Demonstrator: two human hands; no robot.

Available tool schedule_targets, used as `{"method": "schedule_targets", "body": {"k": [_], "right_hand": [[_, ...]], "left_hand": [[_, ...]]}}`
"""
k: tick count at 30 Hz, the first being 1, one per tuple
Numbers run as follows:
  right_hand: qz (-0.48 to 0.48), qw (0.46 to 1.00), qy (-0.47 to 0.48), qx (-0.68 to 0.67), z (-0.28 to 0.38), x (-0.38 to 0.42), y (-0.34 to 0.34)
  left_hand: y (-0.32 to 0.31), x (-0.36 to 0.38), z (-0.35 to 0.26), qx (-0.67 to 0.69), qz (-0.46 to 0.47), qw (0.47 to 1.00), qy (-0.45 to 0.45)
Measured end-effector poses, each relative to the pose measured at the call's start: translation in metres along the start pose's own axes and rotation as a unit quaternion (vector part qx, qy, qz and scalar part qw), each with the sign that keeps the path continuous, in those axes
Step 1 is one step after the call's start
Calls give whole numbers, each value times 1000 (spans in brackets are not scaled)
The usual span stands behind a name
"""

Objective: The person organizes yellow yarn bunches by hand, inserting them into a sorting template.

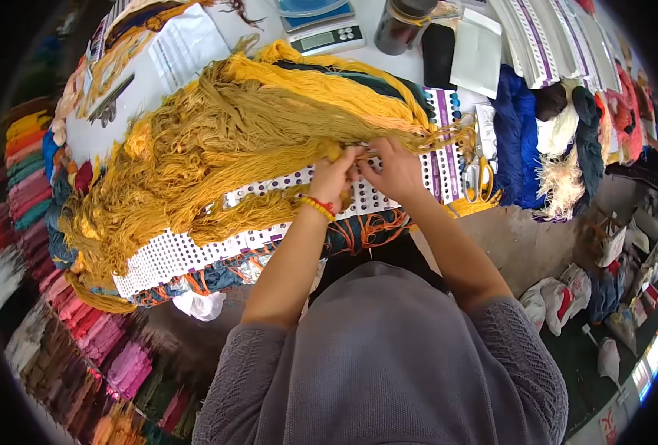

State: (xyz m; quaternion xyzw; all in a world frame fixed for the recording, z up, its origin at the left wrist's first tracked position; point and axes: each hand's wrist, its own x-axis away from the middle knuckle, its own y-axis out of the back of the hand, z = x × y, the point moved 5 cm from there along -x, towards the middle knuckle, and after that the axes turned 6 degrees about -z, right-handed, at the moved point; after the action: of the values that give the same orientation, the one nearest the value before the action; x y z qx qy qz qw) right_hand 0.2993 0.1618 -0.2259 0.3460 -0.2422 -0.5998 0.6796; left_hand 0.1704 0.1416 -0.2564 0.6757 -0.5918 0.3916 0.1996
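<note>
A thick spread of olive-gold yarn [247,119] covers much of the table. My left hand [334,178], with red and yellow bands at the wrist, is closed on a gathered part of this yarn. Close beside it, my right hand [394,172] pinches the yarn with bent fingers; the fingertips of both hands nearly meet and partly hide the strands. Beneath lies a white perforated card [292,178] with rows of dark holes. Scissors with yellow handles [480,178] rest to the right of my right hand. Loose yarn ends trail over the card there.
A digital scale [321,38], a dark jar [403,26], a black phone-like slab [439,55] and a white packet [477,52] stand at the back. Blue skeins [516,137] hang over the right edge. Colored yarn bundles [129,367] fill racks at lower left.
</note>
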Motion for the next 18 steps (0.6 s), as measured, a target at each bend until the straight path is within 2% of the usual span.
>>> {"method": "schedule_targets", "body": {"k": [1,3,6,7,11,12,13,14,16,18], "right_hand": [[37,996,-24,73,-2,-3,-4],[60,995,-50,63,-5,-5,-9],[61,993,-57,78,-5,-4,-9],[66,993,-51,88,-6,-3,-10],[66,990,-51,111,-12,0,-16],[62,993,-54,90,-17,1,-22],[58,993,-54,87,-17,1,-22],[61,993,-56,89,-17,1,-21],[61,993,-53,91,-16,2,-20],[73,991,-70,82,-16,1,-21]], "left_hand": [[7,4,-6,-48,-55,996,-47],[26,3,2,-10,-98,995,-21],[59,-11,11,111,-74,991,-11],[64,-9,4,144,-108,984,-6],[143,8,-47,150,-99,983,-17],[163,25,-76,118,-130,982,-68],[201,30,-100,89,-184,971,-120],[242,41,-129,19,-302,921,-244],[383,40,-188,9,-198,953,-229],[418,62,-227,2,-295,926,-236]]}}
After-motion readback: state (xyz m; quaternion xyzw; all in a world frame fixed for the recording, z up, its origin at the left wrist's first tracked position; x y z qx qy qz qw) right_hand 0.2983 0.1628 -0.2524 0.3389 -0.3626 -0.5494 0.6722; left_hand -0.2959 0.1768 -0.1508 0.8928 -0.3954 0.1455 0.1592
